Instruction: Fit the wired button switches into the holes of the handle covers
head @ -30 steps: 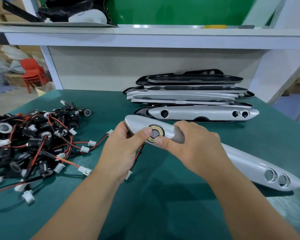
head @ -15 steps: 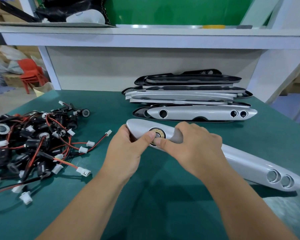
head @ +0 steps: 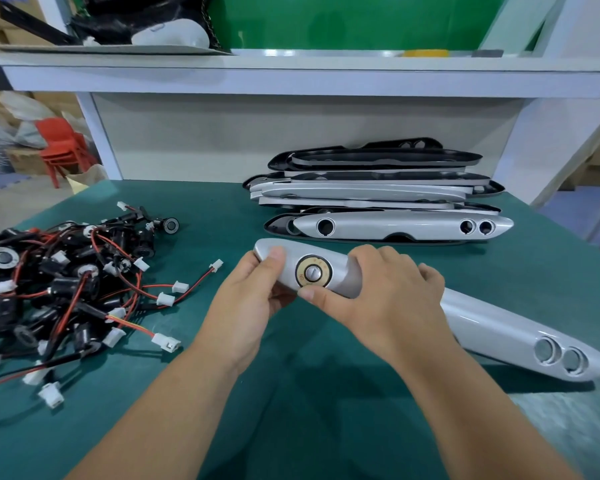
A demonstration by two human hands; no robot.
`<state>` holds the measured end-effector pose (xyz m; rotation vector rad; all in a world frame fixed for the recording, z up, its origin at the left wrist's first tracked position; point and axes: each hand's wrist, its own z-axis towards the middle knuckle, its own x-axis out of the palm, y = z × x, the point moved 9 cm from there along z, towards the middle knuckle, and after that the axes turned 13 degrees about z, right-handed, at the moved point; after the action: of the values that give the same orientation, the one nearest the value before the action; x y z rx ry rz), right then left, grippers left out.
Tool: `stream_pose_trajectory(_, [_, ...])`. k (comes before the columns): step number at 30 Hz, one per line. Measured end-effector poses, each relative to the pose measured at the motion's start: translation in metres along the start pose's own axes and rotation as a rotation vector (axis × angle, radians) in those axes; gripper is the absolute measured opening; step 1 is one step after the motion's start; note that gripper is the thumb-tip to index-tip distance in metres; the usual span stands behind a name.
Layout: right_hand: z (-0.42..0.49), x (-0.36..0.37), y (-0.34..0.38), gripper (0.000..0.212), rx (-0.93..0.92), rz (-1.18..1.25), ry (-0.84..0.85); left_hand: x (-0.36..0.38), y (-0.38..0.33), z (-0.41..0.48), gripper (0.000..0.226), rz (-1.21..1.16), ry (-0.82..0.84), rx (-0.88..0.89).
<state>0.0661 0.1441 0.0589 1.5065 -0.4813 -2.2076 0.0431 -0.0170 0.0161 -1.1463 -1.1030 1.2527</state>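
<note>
A long silver handle cover (head: 492, 327) lies slanted across the green table, with two holes near its right end. A round button switch (head: 313, 273) with a gold ring sits in the hole near its left end. My left hand (head: 250, 299) grips the cover's left tip, thumb on top. My right hand (head: 378, 292) wraps over the cover just right of the switch, its thumb under the switch's lower edge. The switch's wire is hidden.
A tangled pile of wired button switches (head: 59, 282) with white connectors fills the table's left side. A stack of silver and black handle covers (head: 378, 199) stands at the back, below a white shelf (head: 291, 81). The green table (head: 291, 410) continues toward me.
Both thumbs have come off the switch face, which now shows fully. My left thumb moved left onto the cover's tip, my right thumb slid below the switch. The dangling wire is no longer seen.
</note>
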Motion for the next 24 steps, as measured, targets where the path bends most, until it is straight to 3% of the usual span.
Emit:
stream_pose_trajectory(13, [0.0,-0.003,0.007,0.054,-0.031,0.096,0.044,0.01,-0.009,-0.006,0.046,-0.012,0.019,0.107])
stream_pose_trajectory(19, [0.0,-0.01,0.007,0.045,-0.049,0.147,0.008,0.012,-0.015,-0.007,0.04,0.0,0.039,0.159])
stream_pose_trajectory(24, [-0.003,-0.011,0.006,0.057,-0.042,0.086,0.0,0.011,-0.01,-0.005,0.033,0.014,0.036,0.122])
